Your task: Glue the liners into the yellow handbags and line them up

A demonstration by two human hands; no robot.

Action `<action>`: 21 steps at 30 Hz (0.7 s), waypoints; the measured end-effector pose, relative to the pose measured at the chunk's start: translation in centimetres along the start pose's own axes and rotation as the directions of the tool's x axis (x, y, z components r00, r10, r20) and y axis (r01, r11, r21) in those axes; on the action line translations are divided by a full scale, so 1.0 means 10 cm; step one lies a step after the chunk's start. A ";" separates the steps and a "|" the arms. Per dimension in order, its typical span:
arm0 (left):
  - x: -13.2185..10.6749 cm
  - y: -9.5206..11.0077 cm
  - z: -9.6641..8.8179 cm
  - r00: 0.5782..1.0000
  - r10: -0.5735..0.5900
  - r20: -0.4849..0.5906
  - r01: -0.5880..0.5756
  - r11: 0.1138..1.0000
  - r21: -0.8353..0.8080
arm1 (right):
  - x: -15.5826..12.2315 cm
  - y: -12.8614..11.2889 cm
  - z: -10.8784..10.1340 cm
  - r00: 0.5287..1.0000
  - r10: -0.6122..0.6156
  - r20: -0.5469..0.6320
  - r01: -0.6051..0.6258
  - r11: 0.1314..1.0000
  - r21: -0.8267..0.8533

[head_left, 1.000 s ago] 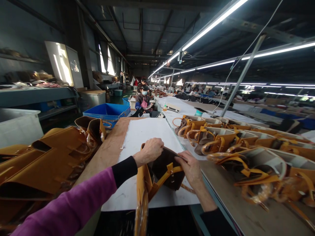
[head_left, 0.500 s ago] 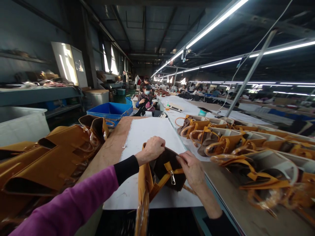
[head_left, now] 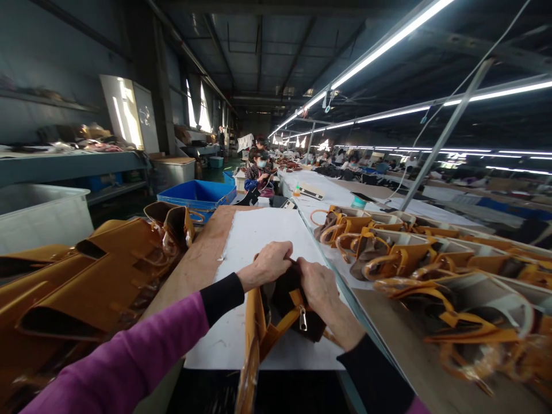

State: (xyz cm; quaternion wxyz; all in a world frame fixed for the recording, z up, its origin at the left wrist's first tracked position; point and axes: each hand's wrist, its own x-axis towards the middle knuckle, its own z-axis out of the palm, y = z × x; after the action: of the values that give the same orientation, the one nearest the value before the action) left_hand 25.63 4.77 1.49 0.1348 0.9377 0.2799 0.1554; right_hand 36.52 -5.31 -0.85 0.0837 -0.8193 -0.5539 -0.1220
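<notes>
A tan and dark brown handbag [head_left: 280, 310] stands on a white sheet [head_left: 267, 230] in front of me. Its dark interior, a tan strip and a metal zipper pull [head_left: 302, 319] face me. My left hand [head_left: 271, 263] is closed on the bag's top edge at the far side. Close beside it, my right hand [head_left: 319, 290] pinches the same edge, its fingertips partly hidden behind the bag's rim. A plastic-wrapped handle [head_left: 249, 374] hangs down toward me over the front of the table.
Several tan bags [head_left: 95, 282] lie piled on the left. More bags with pale linings [head_left: 474, 293] stand in rows on the right. Beyond the table's far left corner is a blue bin [head_left: 196, 192]. A co-worker [head_left: 259, 172] sits ahead, and a slanted metal pole [head_left: 448, 132] rises at right.
My right hand has slid left along the bag's edge, close to my left hand. The left hand keeps its hold. The view has shifted slightly.
</notes>
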 end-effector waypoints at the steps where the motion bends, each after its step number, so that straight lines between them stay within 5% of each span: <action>1: -0.04 -0.03 -0.02 1.000 0.025 -0.016 -0.025 1.000 0.001 | 0.00 0.03 -0.01 1.000 0.003 0.002 -0.003 1.000 -0.006; 4: -0.14 -0.15 -0.06 0.999 0.050 0.013 -0.050 0.998 -0.023 | -0.01 0.14 -0.02 1.000 0.018 0.012 -0.018 1.000 -0.024; 8: -0.22 -0.18 -0.15 0.979 -0.025 0.203 0.067 0.977 -0.201 | -0.07 0.24 -0.02 0.999 0.003 0.033 -0.002 0.999 -0.048; 10: -0.30 -0.05 -0.21 0.985 -0.081 0.151 0.111 0.974 -0.199 | -0.12 0.25 -0.01 0.999 0.013 0.037 -0.011 0.998 -0.063; 12: -0.44 0.16 -0.25 0.997 -0.078 -0.024 0.076 0.993 -0.086 | -0.16 0.24 0.01 0.999 0.024 0.030 -0.022 0.997 -0.076; 14: -0.63 0.38 -0.22 0.989 0.097 -0.111 -0.095 0.995 0.023 | -0.20 0.22 0.02 1.000 0.013 0.027 -0.011 0.998 -0.067; 18: -0.93 0.58 -0.04 0.883 0.437 0.173 -0.460 0.879 0.127 | -0.21 0.18 0.00 0.999 0.033 0.040 -0.031 0.998 -0.054; 21: -1.05 0.49 -0.05 0.833 0.413 0.367 -0.503 0.842 0.194 | -0.22 0.20 -0.05 0.999 0.035 0.013 -0.034 0.995 -0.093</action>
State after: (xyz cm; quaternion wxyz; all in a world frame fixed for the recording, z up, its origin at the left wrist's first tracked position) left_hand 19.45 -5.07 1.40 0.0002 0.9992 0.0392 -0.0080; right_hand 37.51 -8.15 -1.03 0.0437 -0.8327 -0.5340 -0.1401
